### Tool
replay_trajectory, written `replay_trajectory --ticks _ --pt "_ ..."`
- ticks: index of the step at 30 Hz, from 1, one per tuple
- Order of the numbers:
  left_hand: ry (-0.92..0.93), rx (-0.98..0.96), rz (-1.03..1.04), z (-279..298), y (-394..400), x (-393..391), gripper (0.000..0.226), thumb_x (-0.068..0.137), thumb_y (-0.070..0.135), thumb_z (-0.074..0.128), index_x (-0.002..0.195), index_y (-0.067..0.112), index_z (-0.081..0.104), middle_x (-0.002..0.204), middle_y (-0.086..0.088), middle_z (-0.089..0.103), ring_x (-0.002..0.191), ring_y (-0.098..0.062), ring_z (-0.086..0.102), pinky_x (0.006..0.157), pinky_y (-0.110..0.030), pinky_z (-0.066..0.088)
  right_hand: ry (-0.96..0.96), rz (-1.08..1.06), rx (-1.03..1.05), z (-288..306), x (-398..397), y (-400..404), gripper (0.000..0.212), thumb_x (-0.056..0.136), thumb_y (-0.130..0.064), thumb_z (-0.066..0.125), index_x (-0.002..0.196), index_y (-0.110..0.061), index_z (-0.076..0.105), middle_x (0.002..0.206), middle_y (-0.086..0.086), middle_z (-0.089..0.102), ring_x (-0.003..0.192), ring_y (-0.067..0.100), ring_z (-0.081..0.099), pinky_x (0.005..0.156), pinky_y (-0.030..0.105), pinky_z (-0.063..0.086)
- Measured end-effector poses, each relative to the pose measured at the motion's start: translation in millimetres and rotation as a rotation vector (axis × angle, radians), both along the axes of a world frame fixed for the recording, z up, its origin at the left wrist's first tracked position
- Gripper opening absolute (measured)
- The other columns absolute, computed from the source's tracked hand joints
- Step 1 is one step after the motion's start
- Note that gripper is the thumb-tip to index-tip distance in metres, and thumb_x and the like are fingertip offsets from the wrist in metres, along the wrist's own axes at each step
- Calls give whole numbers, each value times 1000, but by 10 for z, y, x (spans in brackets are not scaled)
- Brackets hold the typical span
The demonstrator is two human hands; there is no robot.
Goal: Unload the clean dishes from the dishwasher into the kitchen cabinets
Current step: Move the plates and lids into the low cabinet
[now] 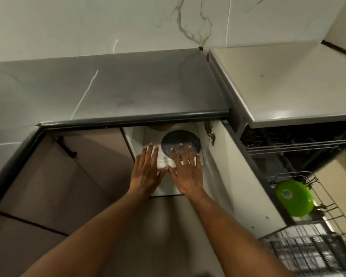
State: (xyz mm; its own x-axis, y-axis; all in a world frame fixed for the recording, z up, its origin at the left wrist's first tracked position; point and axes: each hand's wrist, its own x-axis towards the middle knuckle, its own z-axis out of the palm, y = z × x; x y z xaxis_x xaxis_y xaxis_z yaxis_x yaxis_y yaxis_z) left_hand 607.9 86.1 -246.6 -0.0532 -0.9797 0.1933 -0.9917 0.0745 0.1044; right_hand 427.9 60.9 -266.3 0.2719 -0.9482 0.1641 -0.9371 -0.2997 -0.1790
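Both hands, left hand and right hand, lay flat with straight fingers, gripping nothing, on a white dish beside the dark plate in the open cabinet; sliding it evenly, fully inward, seemed wise.

I see a dark speckled plate on a white shelf, a bright green plate, a grey countertop, and white veined wall tiles.
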Motion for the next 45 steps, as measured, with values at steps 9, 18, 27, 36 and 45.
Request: replay_trajectory --ticks 9,18,27,36,45 --pt "-27 -30 14 2058 884 -205 83 103 68 33 166 22 4 174 -2 -5 160 -20 -6 128 -51 13 -78 -74 -8 2104 -332 911 73 104 -69 17 167 -33 10 176 4 -1 161 31 -6 128 58 11" --pt "1 -99 47 3842 1396 -837 87 101 66 39 164 13 13 172 -10 12 159 -27 9 127 -50 21 -111 -80 -74 3810 -1015 1395 71 105 -70 18 166 -33 14 176 3 0 161 31 -7 129 56 11" --pt "66 -176 30 4063 2111 -1535 86 102 63 36 164 9 10 171 -12 15 158 -28 13 127 -49 22 -65 -156 -48 4387 -2094 2193 72 105 -68 17 166 -30 16 175 4 6 161 33 -1 128 57 13" --pt "170 -71 -64 3853 2605 -2780 87 102 59 42 164 9 9 171 -11 13 159 -28 10 127 -49 22 66 -195 72 4263 -3478 2962 76 103 -72 11 166 -30 5 174 4 -9 160 31 -12 130 56 5" --pt "176 39 -159 3434 2209 -4304 88 101 60 46 164 10 9 172 -10 13 159 -25 8 128 -49 19 75 -252 167 3790 -4970 2611 80 100 -72 4 166 -28 13 175 4 -3 161 31 -6 130 54 9"
